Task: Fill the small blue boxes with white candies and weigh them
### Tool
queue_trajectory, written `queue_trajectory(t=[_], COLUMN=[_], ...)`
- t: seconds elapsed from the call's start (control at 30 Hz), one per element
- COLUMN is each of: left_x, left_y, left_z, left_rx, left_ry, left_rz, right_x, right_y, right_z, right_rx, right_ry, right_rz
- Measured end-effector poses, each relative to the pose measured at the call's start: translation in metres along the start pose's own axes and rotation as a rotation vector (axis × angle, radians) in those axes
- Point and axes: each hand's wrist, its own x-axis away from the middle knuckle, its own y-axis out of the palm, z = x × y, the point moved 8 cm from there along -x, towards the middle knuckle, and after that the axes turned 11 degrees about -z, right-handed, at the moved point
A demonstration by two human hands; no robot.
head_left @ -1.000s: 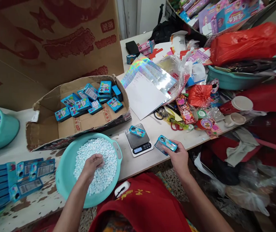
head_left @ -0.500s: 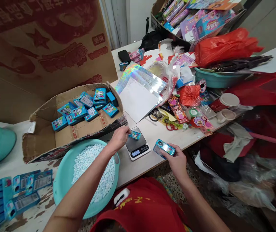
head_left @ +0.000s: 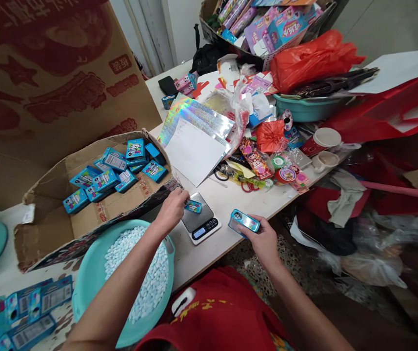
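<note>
My left hand (head_left: 172,208) is closed at the left edge of a kitchen scale, its fingertips pinching the end of a small blue candy box (head_left: 193,206). That box is over the scale's dark metal plate; whether it rests there I cannot tell. The digital scale (head_left: 205,231) has a lit display, too small to read. My right hand (head_left: 263,239) grips a blue tin (head_left: 244,221) with a shiny face, to the right of the scale. Under my left forearm stands a turquoise basin (head_left: 80,292) of pale blue candies (head_left: 135,265).
Behind the basin, an open cardboard box (head_left: 49,214) holds several blue candy boxes (head_left: 106,179). Flat blue cartons (head_left: 31,331) lie at the lower left. White paper (head_left: 194,153), scissors (head_left: 248,186), wrappers and a paper cup (head_left: 322,140) crowd the table's far side.
The view has shifted, so most of the scene sits further left. Both hands keep their holds, with little visible movement relative to the scale.
</note>
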Motion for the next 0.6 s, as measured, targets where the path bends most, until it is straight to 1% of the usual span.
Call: queue_trajectory(t=[0.1,0.2,0.27,0.3,0.33,0.37,0.4,0.43,0.47,0.5,0.53,0.57,0.6], left_x=[0.004,0.023,0.050,0.068,0.088,0.109,0.130,0.149,0.163,0.173,0.179,0.182,0.184], left_y=[-0.007,-0.022,-0.030,-0.029,-0.024,-0.013,0.004,0.025,0.048,0.069,0.086,0.100,0.108], left_z=[-0.001,-0.009,-0.025,-0.038,-0.053,-0.070,-0.086,-0.100,-0.108,-0.111,-0.109,-0.105,-0.101], left_rx=[0.072,0.177,0.224,0.238,0.245,0.245,0.243,0.243,0.254,0.274,0.299,0.325,0.350], left_ry=[0.005,-0.036,-0.130,-0.220,-0.342,-0.483,-0.625,-0.736,-0.792,-0.781,-0.737,-0.677,-0.624], left_rz=[0.062,0.197,0.309,0.357,0.383,0.373,0.322,0.231,0.129,0.053,-0.005,-0.036,-0.052], right_x=[-0.002,-0.003,-0.004,-0.003,-0.003,-0.003,-0.004,-0.004,-0.005,-0.005,-0.006,-0.007,-0.008], right_y=[0.001,0.003,0.003,0.003,0.002,0.001,0.001,0.001,0.001,0.002,0.003,0.004,0.006], right_z=[0.000,0.000,-0.002,-0.003,-0.003,-0.004,-0.004,-0.004,-0.003,-0.003,-0.002,-0.002,-0.002], right_rx=[0.010,-0.011,-0.026,-0.028,-0.023,-0.017,-0.011,-0.006,-0.001,0.003,0.007,0.012,0.018], right_ry=[-0.011,-0.016,-0.021,-0.021,-0.019,-0.017,-0.014,-0.012,-0.010,-0.008,-0.006,-0.005,-0.006], right_rz=[0.002,-0.004,0.000,0.004,0.011,0.016,0.019,0.018,0.015,0.012,0.005,-0.002,-0.010])
